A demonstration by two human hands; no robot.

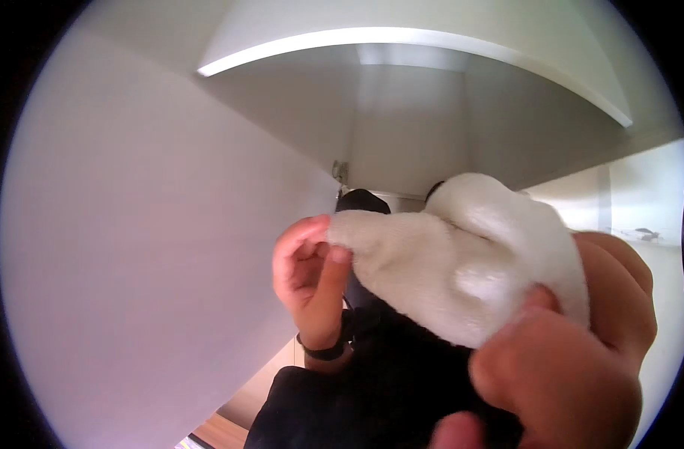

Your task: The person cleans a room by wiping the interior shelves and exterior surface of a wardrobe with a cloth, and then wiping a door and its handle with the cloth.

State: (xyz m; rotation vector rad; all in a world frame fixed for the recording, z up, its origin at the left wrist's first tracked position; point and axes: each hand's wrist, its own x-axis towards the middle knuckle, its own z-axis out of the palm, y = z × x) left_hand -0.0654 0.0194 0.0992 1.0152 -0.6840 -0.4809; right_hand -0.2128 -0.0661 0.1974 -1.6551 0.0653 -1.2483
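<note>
A soft white plush piece (409, 262) stretches across the middle of the view, with a flat, fuzzy flap on the left and rounder, puffy folds on the right. My left hand (308, 269), a dark band at its wrist, pinches the flap's left tip between thumb and fingers. Against the lower right of the plush, my right hand (559, 367) is closed, slightly blurred, one fingertip pressing into the white fabric. A smooth brown rounded shape (619, 280) shows behind the plush at the right; whether it belongs to it I cannot tell.
An open white cabinet with a curved-looking shelf edge (402, 34) is above and ahead. A large pale panel (132, 224) fills the left side, with a metal hinge (340, 172) at its far edge. My black clothing (402, 382) is below.
</note>
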